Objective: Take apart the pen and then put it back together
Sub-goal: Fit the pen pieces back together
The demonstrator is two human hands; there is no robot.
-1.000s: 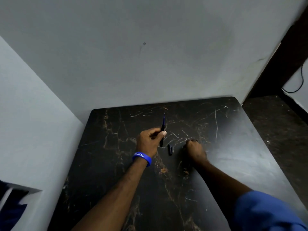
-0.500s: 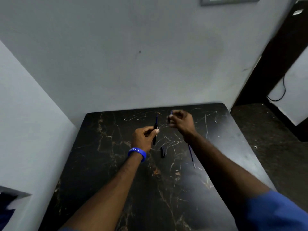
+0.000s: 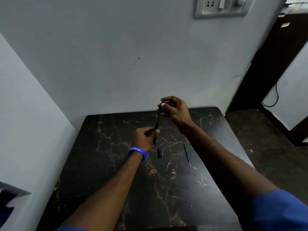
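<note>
My left hand (image 3: 144, 136), with a blue wristband, grips the lower black end of the pen barrel (image 3: 157, 121), which stands nearly upright above the table. My right hand (image 3: 175, 110) pinches the barrel's upper blue end between thumb and fingers. A thin blue refill (image 3: 187, 155) lies loose on the black marble table (image 3: 116, 172), to the right of my left hand. A short black pen cap (image 3: 159, 152) lies between the refill and my left wrist.
The table sits in a corner, with grey walls behind and to the left. A switch and socket plate (image 3: 220, 6) is on the wall above. Dark floor and a doorway with a hanging cable (image 3: 275, 95) lie to the right.
My right hand left the table, where the refill now lies, rose to the barrel's top and took hold of it. The barrel rose slightly in my left hand. The view tilted upward.
</note>
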